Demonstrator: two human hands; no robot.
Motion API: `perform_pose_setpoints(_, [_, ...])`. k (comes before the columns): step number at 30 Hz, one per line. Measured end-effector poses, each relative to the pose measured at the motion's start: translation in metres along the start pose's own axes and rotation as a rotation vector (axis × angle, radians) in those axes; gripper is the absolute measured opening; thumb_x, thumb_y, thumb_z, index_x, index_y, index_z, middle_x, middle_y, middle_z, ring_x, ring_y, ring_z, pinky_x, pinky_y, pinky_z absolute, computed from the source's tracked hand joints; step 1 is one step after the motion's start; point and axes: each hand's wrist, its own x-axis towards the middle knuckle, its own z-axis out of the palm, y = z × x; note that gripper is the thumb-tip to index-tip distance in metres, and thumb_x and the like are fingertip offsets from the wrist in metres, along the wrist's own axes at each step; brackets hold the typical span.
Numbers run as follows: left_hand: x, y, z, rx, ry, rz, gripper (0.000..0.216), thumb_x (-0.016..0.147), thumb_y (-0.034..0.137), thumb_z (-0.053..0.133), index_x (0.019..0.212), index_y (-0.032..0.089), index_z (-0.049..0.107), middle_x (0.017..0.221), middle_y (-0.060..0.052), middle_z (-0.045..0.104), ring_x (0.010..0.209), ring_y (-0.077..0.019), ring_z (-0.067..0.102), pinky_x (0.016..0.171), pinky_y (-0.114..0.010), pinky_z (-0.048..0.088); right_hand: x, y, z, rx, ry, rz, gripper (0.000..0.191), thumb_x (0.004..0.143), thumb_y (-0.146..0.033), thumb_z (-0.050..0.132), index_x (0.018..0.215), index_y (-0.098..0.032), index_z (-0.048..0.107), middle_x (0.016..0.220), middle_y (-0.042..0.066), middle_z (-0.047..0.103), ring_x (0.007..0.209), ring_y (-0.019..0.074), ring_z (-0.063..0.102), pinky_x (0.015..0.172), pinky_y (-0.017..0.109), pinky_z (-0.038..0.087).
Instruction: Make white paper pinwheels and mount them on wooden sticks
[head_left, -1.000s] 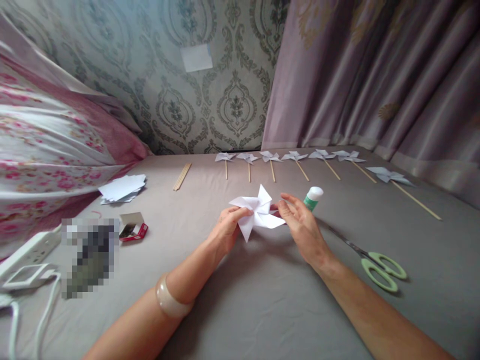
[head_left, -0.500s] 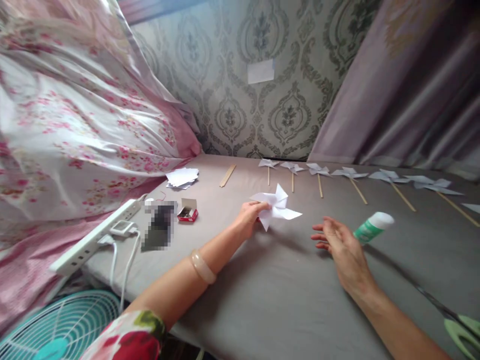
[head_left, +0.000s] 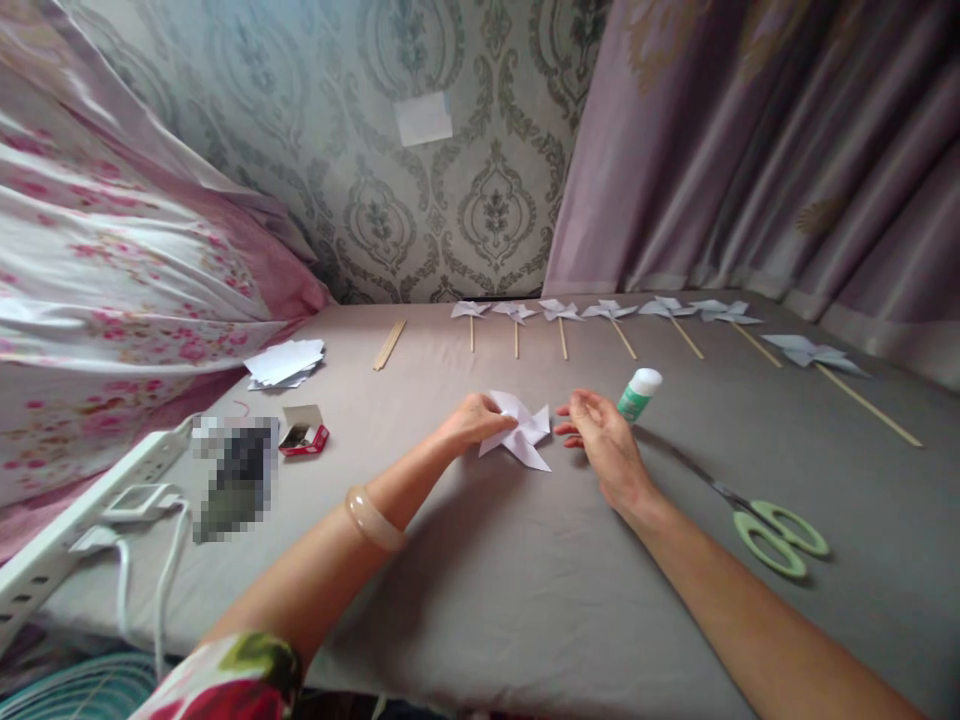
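My left hand [head_left: 476, 422] pinches a white paper pinwheel [head_left: 531, 434] near its middle, thumb on top. The pinwheel has pointed folded blades and no stick that I can see. Just to its right is my right hand [head_left: 600, 440], its fingers apart and holding nothing, the fingertips close to a blade. Behind that hand stands a green and white glue stick [head_left: 637, 396], partly covered by it. Scissors [head_left: 772, 530] with light green handles lie to the right of my right forearm.
Several finished pinwheels on sticks [head_left: 619, 320] lie in a row at the back. Bare sticks [head_left: 390, 345], a stack of white paper [head_left: 285, 363] and a small red box [head_left: 304, 432] are on the left. A white power strip [head_left: 75, 500] with cables runs along the left edge.
The view has swung to the right, so the table's things sit further left. My right hand has come nearer to the pinwheel, which my left hand still holds.
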Motion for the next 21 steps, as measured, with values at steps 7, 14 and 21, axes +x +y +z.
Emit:
perform_pose_setpoints(7, [-0.033, -0.002, -0.032, 0.419, 0.457, 0.167, 0.039, 0.08, 0.053, 0.054, 0.066, 0.018, 0.066, 0.069, -0.008, 0.066, 0.069, -0.0198, 0.057, 0.061, -0.028, 0.034, 0.003, -0.002, -0.005, 0.013, 0.04, -0.047, 0.057, 0.069, -0.066, 0.063, 0.098, -0.018, 0.054, 0.082, 0.002, 0.064, 0.058, 0.0118, 0.059, 0.05, 0.023, 0.046])
perform_pose_setpoints(14, [-0.113, -0.054, -0.091, 0.439, 0.783, -0.035, 0.038, 0.081, 0.05, 0.048, 0.063, 0.019, 0.063, 0.057, -0.002, 0.059, 0.057, -0.0168, 0.053, 0.058, -0.027, 0.035, -0.001, 0.008, -0.005, -0.104, -0.039, -0.031, 0.052, 0.079, -0.069, 0.05, 0.056, -0.023, 0.041, 0.046, -0.004, 0.041, 0.042, 0.0096, 0.036, 0.039, 0.024, 0.028])
perform_pose_setpoints(21, [-0.167, -0.113, -0.113, 0.401, 1.002, -0.236, 0.032, 0.079, 0.048, 0.049, 0.074, 0.02, 0.063, 0.065, -0.004, 0.063, 0.063, -0.0201, 0.058, 0.061, -0.029, 0.041, -0.002, 0.019, -0.006, -0.147, -0.082, 0.047, 0.053, 0.075, -0.071, 0.054, 0.056, -0.023, 0.038, 0.045, -0.006, 0.037, 0.039, 0.0084, 0.03, 0.036, 0.024, 0.021])
